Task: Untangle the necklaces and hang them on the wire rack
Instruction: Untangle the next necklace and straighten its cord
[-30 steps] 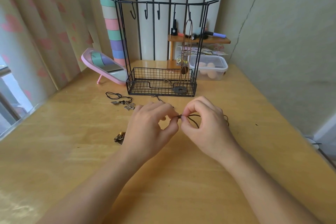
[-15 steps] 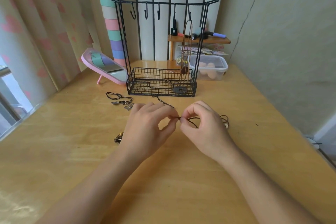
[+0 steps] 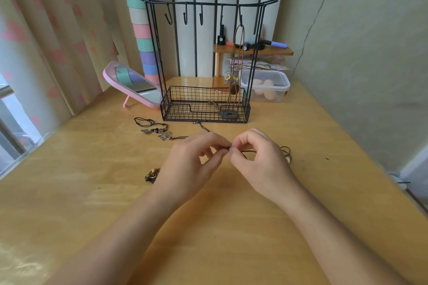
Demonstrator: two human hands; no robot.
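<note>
My left hand (image 3: 193, 164) and my right hand (image 3: 259, 159) meet fingertip to fingertip in the middle of the table, both pinching a dark cord necklace (image 3: 283, 150) that trails out to the right of my right hand. The black wire rack (image 3: 206, 58) stands behind them with several hooks along its top bar. One brown cord necklace (image 3: 238, 53) hangs from a right-hand hook, its round pendant lying in the rack's basket. Another necklace with metal charms (image 3: 155, 128) lies left of the rack. A small beaded piece (image 3: 152, 174) peeks out beside my left wrist.
A pink tilted mirror (image 3: 132, 83) stands left of the rack. A clear plastic box (image 3: 266, 85) sits behind it on the right, under a small wooden shelf (image 3: 252, 51) with pens. Curtains hang on the left, and a wall runs along the table's right side.
Both hands shifted slightly away from me and to the right while keeping their pinch on the cord. More of the cord's loop now shows to the right of my right hand.
</note>
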